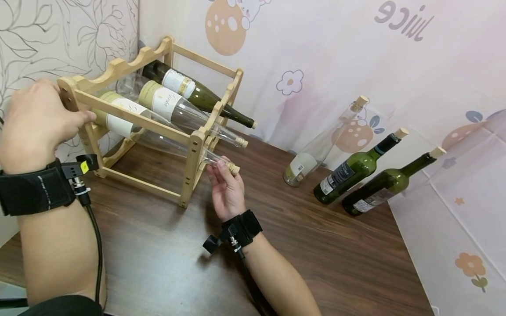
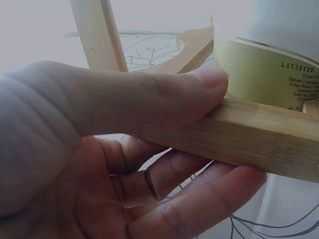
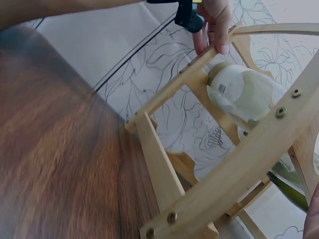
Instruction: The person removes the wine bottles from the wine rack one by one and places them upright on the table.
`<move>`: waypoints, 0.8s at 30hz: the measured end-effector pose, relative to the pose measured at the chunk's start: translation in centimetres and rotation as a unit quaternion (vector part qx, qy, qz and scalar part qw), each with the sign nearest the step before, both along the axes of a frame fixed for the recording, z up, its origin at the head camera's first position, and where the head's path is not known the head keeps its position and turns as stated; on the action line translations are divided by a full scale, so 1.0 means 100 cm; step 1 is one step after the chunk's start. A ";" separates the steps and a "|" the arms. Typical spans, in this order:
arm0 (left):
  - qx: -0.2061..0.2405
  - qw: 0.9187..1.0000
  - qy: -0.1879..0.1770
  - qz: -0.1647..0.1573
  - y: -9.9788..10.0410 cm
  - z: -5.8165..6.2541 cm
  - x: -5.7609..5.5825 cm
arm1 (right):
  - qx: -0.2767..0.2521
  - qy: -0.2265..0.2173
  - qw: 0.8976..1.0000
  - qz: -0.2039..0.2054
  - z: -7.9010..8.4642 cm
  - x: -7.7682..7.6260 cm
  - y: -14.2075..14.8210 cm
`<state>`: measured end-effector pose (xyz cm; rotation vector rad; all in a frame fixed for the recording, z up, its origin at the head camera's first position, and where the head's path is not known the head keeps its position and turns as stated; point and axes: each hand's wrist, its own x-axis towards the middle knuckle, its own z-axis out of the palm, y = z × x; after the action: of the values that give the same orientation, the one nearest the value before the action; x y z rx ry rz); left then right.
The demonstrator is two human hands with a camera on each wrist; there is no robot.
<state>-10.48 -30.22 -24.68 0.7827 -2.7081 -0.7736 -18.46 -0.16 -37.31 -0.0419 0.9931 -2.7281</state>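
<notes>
A wooden wine rack [image 1: 191,169] stands tilted on the table at the left, with three corked bottles lying in its upper tier. My left hand [image 1: 35,120] grips the rack's back corner; in the left wrist view, the thumb lies over a wooden bar [image 2: 259,137] and the fingers are beneath it. At the front, my right hand [image 1: 227,193] pinches the neck of the nearest clear bottle [image 1: 118,125] just below its cork. Beside that lie another clear bottle [image 1: 164,102] with a cream label and, farthest back, a dark green bottle [image 1: 209,98].
Upright to the right of the rack stand a corked clear bottle [image 1: 302,164], a green bottle [image 1: 340,175] and a darker green bottle [image 1: 379,188]. The brown wooden table [image 1: 316,259] meets patterned wall coverings at the back and sides. A cable [image 1: 96,245] runs along my left forearm.
</notes>
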 end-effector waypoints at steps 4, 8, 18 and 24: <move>-0.002 1.000 0.000 0.001 0.000 0.000 0.000 | -0.014 -0.010 1.000 -0.003 0.002 0.000 -0.005; -0.004 1.000 0.000 0.001 -0.001 -0.001 0.000 | -0.013 -0.016 1.000 -0.007 0.003 -0.002 -0.008; -0.008 1.000 0.005 -0.001 -0.003 -0.003 -0.001 | -0.018 -0.042 0.999 0.000 0.008 -0.006 -0.006; -0.012 1.000 0.001 -0.002 -0.003 -0.002 -0.002 | -0.020 -0.054 0.998 -0.006 0.008 -0.009 -0.006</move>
<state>-10.65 -30.49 -24.93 0.7718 -2.7124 -0.7412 -19.34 -0.78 -36.53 0.1032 0.9120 -2.7280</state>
